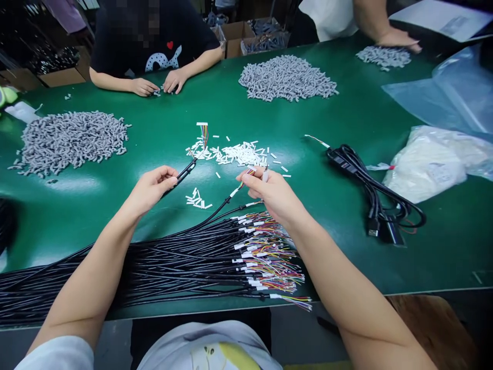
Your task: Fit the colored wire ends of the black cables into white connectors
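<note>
My left hand (154,187) is closed on a black cable (187,172), pinched between thumb and fingers. Coloured wires (204,134) with a white connector rise from beyond that cable's tip. My right hand (269,190) pinches the coloured wires of a second black cable (221,206), which has a white sleeve (234,192) near its end. A small pale piece also shows at my right fingers; its kind is unclear. Between and beyond the hands lies a scatter of short white tubes (242,153), with a smaller group (197,199) nearer me. Below them stretches a bundle of black cables (173,257) ending in coloured wires.
Grey small parts form a left heap (73,141), a middle heap (287,77) and a right heap (385,56) on the green table (346,205). A coiled black USB cable (358,169) and white plastic bags (427,159) lie rightward. Two people work opposite.
</note>
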The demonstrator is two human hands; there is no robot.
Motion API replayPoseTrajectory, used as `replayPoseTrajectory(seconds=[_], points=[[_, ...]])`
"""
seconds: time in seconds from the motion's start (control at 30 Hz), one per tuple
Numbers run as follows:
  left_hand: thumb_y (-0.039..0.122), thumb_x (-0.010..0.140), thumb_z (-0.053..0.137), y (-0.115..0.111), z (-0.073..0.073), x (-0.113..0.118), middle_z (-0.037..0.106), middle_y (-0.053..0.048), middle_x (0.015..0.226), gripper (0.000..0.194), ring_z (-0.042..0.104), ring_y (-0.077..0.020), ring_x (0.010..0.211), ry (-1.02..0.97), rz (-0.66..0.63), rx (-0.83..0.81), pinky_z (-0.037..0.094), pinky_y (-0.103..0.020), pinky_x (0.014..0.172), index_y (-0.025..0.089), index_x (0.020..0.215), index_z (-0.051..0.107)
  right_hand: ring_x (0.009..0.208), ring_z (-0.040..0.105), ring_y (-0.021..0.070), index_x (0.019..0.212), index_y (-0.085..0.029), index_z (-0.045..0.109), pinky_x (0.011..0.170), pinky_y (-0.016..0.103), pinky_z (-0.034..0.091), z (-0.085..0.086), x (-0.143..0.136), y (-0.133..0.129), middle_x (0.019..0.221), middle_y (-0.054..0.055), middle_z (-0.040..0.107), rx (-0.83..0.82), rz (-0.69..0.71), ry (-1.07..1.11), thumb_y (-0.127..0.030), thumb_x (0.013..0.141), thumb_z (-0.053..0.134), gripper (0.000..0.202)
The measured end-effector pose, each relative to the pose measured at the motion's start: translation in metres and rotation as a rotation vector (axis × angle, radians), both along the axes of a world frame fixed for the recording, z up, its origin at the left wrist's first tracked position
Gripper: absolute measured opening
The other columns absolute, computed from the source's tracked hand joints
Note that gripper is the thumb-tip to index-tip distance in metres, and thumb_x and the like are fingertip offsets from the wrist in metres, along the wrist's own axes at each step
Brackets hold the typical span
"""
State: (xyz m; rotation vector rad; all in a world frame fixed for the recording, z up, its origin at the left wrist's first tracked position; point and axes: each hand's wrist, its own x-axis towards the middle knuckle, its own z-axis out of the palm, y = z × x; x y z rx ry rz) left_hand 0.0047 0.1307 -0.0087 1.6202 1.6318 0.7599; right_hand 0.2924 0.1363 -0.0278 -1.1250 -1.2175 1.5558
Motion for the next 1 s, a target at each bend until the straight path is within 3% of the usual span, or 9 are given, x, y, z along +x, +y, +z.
replayPoseTrajectory(seconds=[0.1,0.23,0.3,0.43,0.57,0.67,0.8,0.9,1.0], points=[[0.04,0.081,0.061,0.006,-0.006,-0.005,0.059,0.0,0.078,0.024,0.054,-0.0166,0.073,0.047,0.029,0.018,0.041,-0.03,0.069,0.019,0.091,0.062,0.054,0.023,0.0079,0.081,-0.02,0.069,0.055,0.032,0.012,0.001,0.0,-0.001,0.067,-0.006,0.047,-0.008,0.002,-0.009,-0.048,0.075,0.076,0.029],[0.031,0.087,0.049,0.021,-0.027,-0.018,0.06,-0.003,0.087,0.018,0.059,-0.0163,0.076,0.129,0.161,0.041,0.047,-0.03,0.073,0.02,0.101,0.051,0.054,0.024,0.0068,0.083,-0.019,0.07,0.056,0.032,0.014,-0.001,0.0,-0.001,0.072,-0.004,0.05,-0.014,-0.023,-0.019,-0.045,0.077,0.075,0.027],[0.032,0.085,0.055,0.026,-0.036,-0.024,0.062,-0.004,0.092,0.023,0.06,-0.0175,0.079,0.162,0.173,0.024,0.047,-0.031,0.074,0.019,0.104,0.051,0.053,0.025,0.0063,0.084,-0.019,0.07,0.055,0.032,0.015,-0.002,0.0,-0.001,0.072,-0.004,0.052,-0.012,-0.033,-0.013,-0.043,0.078,0.075,0.025],[0.034,0.075,0.075,0.029,-0.041,-0.03,0.066,-0.005,0.095,0.037,0.062,-0.0222,0.086,0.352,0.08,-0.065,0.045,-0.035,0.078,0.019,0.105,0.058,0.051,0.025,0.005,0.084,-0.018,0.071,0.054,0.031,0.015,-0.005,0.0,0.0,0.068,-0.005,0.05,0.005,-0.043,0.001,-0.038,0.079,0.076,0.022],[0.025,0.083,0.068,0.026,-0.039,-0.027,0.07,-0.006,0.091,0.019,0.064,-0.0223,0.086,0.557,0.01,-0.121,0.046,-0.034,0.08,0.017,0.101,0.064,0.05,0.027,0.0035,0.081,-0.018,0.07,0.052,0.029,0.015,-0.004,0.0,0.0,0.067,-0.005,0.051,0.043,-0.047,0.03,-0.036,0.081,0.08,0.021],[0.022,0.087,0.065,0.019,-0.028,-0.021,0.072,-0.006,0.101,0.034,0.065,-0.0201,0.095,0.606,-0.002,-0.039,0.046,-0.032,0.088,0.012,0.119,0.064,0.048,0.025,0.0023,0.081,-0.019,0.07,0.05,0.028,0.018,-0.004,0.0,0.001,0.068,-0.006,0.056,0.119,-0.078,0.021,-0.033,0.087,0.078,0.016],[0.034,0.094,0.061,-0.005,0.012,-0.015,0.07,-0.006,0.115,0.046,0.063,-0.0185,0.106,0.448,-0.134,0.025,0.045,-0.031,0.095,0.006,0.131,0.06,0.042,0.026,0.0015,0.082,-0.019,0.074,0.046,0.029,0.021,-0.001,-0.003,0.0,0.063,-0.005,0.061,0.173,-0.133,0.069,-0.027,0.09,0.075,0.012],[0.035,0.094,0.061,-0.032,0.036,-0.026,0.074,-0.003,0.108,0.04,0.067,-0.018,0.101,0.343,-0.399,-0.134,0.048,-0.032,0.092,0.011,0.125,0.067,0.038,0.028,0.0003,0.079,-0.019,0.078,0.044,0.03,0.02,0.004,-0.005,-0.003,0.062,-0.004,0.066,0.23,-0.174,0.159,-0.024,0.086,0.08,0.009],[0.041,0.086,0.069,-0.059,0.038,-0.055,0.075,-0.003,0.118,0.044,0.069,-0.0217,0.107,0.415,-0.508,-0.342,0.05,-0.031,0.09,0.019,0.124,0.07,0.035,0.031,-0.0012,0.077,-0.018,0.08,0.043,0.031,0.018,0.012,-0.009,0.003,0.062,-0.004,0.07,0.27,-0.15,0.189,-0.017,0.088,0.075,0.012]])
